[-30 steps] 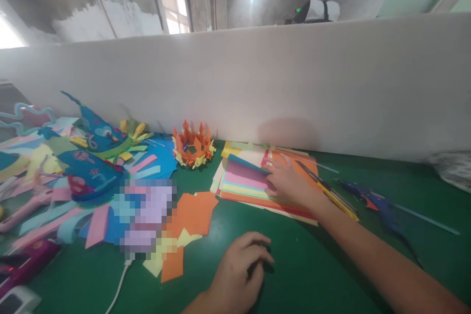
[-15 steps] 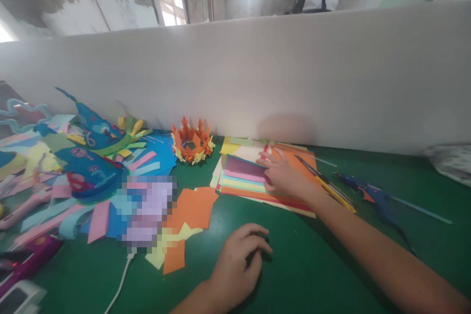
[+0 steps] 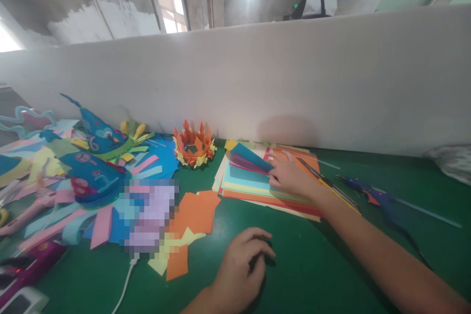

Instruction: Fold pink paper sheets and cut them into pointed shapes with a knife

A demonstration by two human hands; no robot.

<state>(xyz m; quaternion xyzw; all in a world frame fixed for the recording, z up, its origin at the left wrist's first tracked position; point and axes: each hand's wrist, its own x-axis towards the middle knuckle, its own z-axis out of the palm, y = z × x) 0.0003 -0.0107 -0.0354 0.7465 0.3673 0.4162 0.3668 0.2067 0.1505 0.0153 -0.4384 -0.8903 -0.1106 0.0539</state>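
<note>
While the right hand [image 3: 289, 175] pinches the raised sheets [image 3: 250, 156] (the left hand [image 3: 243, 267] curls loosely, empty), a light touch should prevent creases.

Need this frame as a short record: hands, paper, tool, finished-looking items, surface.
left_hand: left hand, loosely curled, holding nothing visible
right_hand: right hand, holding up part of a blue sheet
paper: coloured paper stack under right hand; loose orange pieces to its left
tool: blue glue gun, right of stack
items: orange crown, left of stack; two blue hats, far left
surface: green table
</note>
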